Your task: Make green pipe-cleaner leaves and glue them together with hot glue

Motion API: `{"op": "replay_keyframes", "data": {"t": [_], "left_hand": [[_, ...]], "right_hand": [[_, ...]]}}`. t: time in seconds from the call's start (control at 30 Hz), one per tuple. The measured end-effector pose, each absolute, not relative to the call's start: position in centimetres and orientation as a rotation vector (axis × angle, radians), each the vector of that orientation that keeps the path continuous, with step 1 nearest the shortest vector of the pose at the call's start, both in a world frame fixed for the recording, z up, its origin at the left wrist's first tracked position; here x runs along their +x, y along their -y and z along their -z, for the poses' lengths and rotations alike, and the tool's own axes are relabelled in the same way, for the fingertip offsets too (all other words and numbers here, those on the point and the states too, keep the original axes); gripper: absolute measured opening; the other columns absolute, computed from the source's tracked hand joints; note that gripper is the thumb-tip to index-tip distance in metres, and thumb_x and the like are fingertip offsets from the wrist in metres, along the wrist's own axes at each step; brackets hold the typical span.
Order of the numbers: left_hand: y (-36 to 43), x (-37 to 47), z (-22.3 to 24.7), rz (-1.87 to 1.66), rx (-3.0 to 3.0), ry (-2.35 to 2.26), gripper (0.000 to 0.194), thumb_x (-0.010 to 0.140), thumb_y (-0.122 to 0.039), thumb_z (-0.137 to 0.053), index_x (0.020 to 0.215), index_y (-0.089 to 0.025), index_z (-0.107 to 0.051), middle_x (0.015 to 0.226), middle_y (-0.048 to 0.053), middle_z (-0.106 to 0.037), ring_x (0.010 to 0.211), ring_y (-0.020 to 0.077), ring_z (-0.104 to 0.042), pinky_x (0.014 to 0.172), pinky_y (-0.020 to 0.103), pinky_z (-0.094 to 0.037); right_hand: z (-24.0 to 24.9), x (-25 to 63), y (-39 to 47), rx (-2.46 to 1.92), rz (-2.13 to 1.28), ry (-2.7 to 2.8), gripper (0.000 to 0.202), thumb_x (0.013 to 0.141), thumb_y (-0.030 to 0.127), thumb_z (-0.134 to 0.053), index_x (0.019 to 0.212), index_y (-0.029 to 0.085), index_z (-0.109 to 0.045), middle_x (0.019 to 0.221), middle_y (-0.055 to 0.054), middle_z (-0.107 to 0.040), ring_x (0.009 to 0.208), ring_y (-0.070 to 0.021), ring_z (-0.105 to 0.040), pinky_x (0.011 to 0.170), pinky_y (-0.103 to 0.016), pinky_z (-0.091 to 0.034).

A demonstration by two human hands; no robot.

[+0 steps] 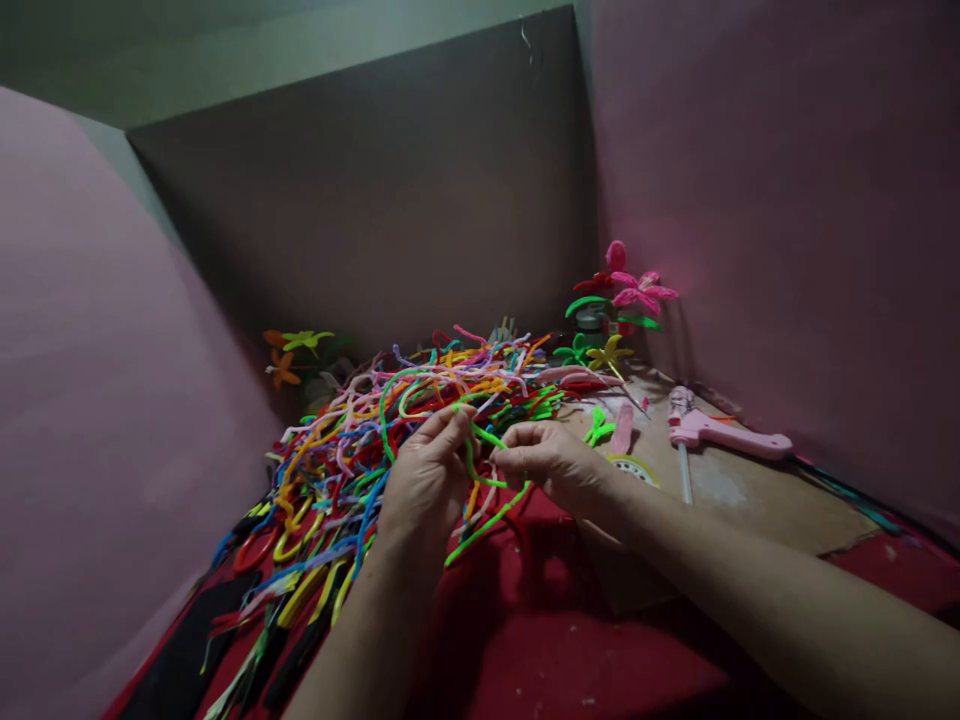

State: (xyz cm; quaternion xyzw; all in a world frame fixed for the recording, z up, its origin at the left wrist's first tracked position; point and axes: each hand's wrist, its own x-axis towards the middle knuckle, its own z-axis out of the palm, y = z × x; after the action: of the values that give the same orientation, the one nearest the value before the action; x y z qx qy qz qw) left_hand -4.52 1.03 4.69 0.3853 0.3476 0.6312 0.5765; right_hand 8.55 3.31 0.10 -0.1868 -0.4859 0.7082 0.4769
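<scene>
A bright green pipe cleaner (480, 540) is bent into loops between my two hands, and one end hangs down toward the red cloth. My left hand (431, 465) pinches it between thumb and fingers. Just to the right, my right hand (544, 460) has its fingers closed on another part of the same green stem. A long green curve (385, 410) arches to the left above my left hand. Behind both hands lies a large tangled heap of pipe cleaners (352, 420) in many colours.
On the right, a pink hot glue gun (735, 435) lies on a cardboard sheet (787, 510) beside a round tape roll (634, 470). Pink fuzzy flowers (643, 290) stand at the back right, orange ones (283, 370) at the back left. Yellow-handled tools (304, 595) lie front left.
</scene>
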Motion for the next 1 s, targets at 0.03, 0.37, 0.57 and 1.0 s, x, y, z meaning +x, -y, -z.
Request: {"op": "replay_keyframes", "data": {"t": [0.03, 0.37, 0.57, 1.0], "left_hand": [[-1.2, -4.8, -4.8, -1.533, 0.860, -0.796, 0.019, 0.059, -0.018, -0.074, 0.073, -0.012, -0.062, 0.058, -0.003, -0.056, 0.052, 0.0060, -0.051, 0.051, 0.017, -0.043], [-0.9, -5.2, -4.9, -1.635, 0.943, -0.799, 0.018, 0.064, -0.018, -0.070, 0.078, -0.013, -0.060, 0.054, -0.005, -0.053, 0.033, 0.0001, -0.032, 0.031, 0.013, -0.024], [-1.7, -6.8, -5.0, -1.698, 0.893, -0.741, 0.012, 0.069, -0.017, -0.066, 0.073, -0.015, -0.056, 0.065, 0.000, -0.063, 0.037, 0.0011, -0.041, 0.035, 0.011, -0.030], [-2.2, -7.1, -4.4, -1.685, 0.937, -0.696, 0.011, 0.070, -0.017, -0.066, 0.075, -0.013, -0.057, 0.057, -0.003, -0.053, 0.042, 0.0037, -0.043, 0.039, 0.015, -0.038]], "right_hand": [[0.0, 8.5, -3.4, -0.493, -1.685, 1.173, 0.018, 0.061, 0.023, -0.071, 0.061, 0.012, -0.058, 0.050, 0.003, -0.055, 0.045, -0.0059, -0.047, 0.048, -0.019, -0.035], [0.1, 7.7, -2.9, -0.719, -1.478, 1.263, 0.012, 0.066, 0.025, -0.063, 0.068, 0.013, -0.060, 0.056, 0.001, -0.058, 0.052, -0.0085, -0.050, 0.055, -0.022, -0.038], [0.0, 7.5, -2.2, -0.722, -1.481, 1.445, 0.020, 0.069, 0.032, -0.062, 0.060, 0.013, -0.060, 0.047, 0.005, -0.048, 0.043, -0.0052, -0.039, 0.044, -0.019, -0.029], [0.4, 7.9, -2.1, -0.347, -2.226, 1.004, 0.023, 0.076, 0.032, -0.058, 0.084, 0.011, -0.062, 0.065, -0.001, -0.057, 0.048, -0.0075, -0.048, 0.050, -0.025, -0.044]]}}
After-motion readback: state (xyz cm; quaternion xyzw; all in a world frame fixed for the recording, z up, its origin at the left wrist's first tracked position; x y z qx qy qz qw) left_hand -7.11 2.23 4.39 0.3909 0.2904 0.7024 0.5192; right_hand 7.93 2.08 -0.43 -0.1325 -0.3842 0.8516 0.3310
